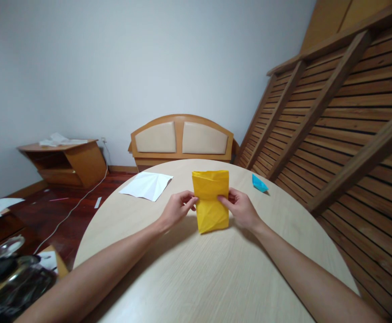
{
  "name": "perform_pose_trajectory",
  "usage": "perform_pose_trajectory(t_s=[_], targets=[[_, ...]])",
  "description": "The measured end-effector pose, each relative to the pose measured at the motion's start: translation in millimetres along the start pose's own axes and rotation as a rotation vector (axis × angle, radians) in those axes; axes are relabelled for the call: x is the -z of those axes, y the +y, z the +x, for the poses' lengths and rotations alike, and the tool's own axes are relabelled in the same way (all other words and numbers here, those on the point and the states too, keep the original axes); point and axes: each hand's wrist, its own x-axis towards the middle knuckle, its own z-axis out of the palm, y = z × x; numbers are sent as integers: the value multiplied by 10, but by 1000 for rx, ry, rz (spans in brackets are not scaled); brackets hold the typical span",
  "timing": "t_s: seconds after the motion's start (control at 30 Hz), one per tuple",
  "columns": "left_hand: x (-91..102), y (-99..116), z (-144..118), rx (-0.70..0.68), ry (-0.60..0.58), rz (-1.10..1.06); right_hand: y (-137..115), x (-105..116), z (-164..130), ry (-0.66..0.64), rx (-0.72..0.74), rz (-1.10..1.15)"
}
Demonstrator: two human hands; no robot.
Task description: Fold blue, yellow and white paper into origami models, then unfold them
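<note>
A folded yellow paper stands lifted off a round light-wood table, near its middle. My left hand pinches the paper's left edge between thumb and fingers. My right hand pinches its right edge at about the same height. The paper is a tall rectangle with creases across it, its top part leaning away from me. Both forearms reach in from the bottom of the view.
A white folded sheet lies on the table at the back left. A small blue folded paper sits at the back right. Behind the table stands a wooden headboard. A slatted wooden wall runs along the right.
</note>
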Motion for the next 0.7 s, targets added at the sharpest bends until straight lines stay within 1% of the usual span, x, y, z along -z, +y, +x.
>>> perform_pose_trajectory(t_s=[0.1,0.23,0.33,0.43,0.57,0.7], targets=[[-27,9,10,54,28,-96,-17,19,19,58,-50,24],[-64,10,1,102,4,-160,-21,27,34,77,-97,29],[-82,-11,-6,139,-9,-189,-3,1,24,21,-128,57],[-73,-31,1,181,1,-157,19,-8,7,-63,-151,86],[-35,-52,21,237,7,-123,26,49,-6,-139,-199,-6],[-22,-82,29,238,-10,-137,20,120,-10,-195,-214,-63]])
